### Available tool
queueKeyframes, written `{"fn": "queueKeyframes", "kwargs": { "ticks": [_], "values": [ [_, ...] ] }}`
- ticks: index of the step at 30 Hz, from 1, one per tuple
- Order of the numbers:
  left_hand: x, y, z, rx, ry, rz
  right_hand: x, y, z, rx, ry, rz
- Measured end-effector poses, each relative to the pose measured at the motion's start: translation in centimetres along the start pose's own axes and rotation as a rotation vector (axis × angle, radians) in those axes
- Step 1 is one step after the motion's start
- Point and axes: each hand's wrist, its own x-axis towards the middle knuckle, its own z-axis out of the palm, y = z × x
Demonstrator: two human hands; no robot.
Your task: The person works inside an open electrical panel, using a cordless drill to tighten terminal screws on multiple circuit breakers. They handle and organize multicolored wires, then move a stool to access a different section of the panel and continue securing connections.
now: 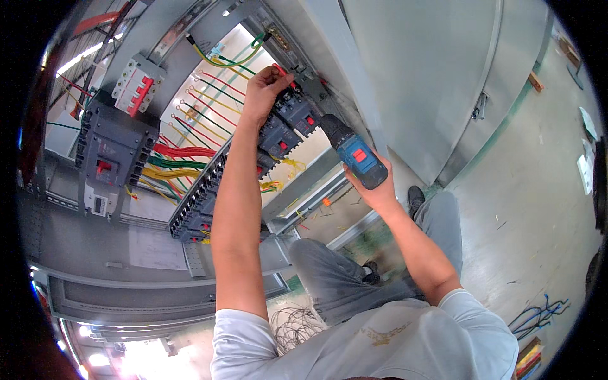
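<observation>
My left hand [263, 94] reaches up into a grey electrical cabinet, its fingers pinched on a red wire [278, 68] at the upper end of a row of dark circuit breakers [294, 113]. Those breakers have small red switches. In my right hand [379, 190] is a blue and black cordless drill [360, 155], its chuck tilted up toward the breakers, apart from them. The tip of the drill is hard to make out. Left of my left forearm, thin red, yellow and green wires [206, 104] with ring ends fan out from the row.
A large dark breaker [117, 145] with thick red, green and yellow cables [180, 161] stands at the left, below a white breaker with red levers [138, 92]. A grey cabinet door [418, 69] stands to the right. Blue-black cables [538, 316] lie on the floor.
</observation>
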Motion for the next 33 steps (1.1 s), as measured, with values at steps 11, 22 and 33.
{"fn": "queueKeyframes", "kwargs": {
  "ticks": [11,22,33],
  "values": [
    [0.1,-0.4,-0.6,-0.023,-0.002,-0.010,0.3,-0.4,0.1,0.102,-0.038,0.149],
    [0.1,-0.7,-1.0,-0.054,-0.032,0.018,1.2,-1.4,-0.1,0.045,-0.041,0.127],
    [-0.8,0.4,-0.3,0.016,-0.022,0.047,0.7,-0.6,0.3,0.071,0.000,0.095]
  ]
}}
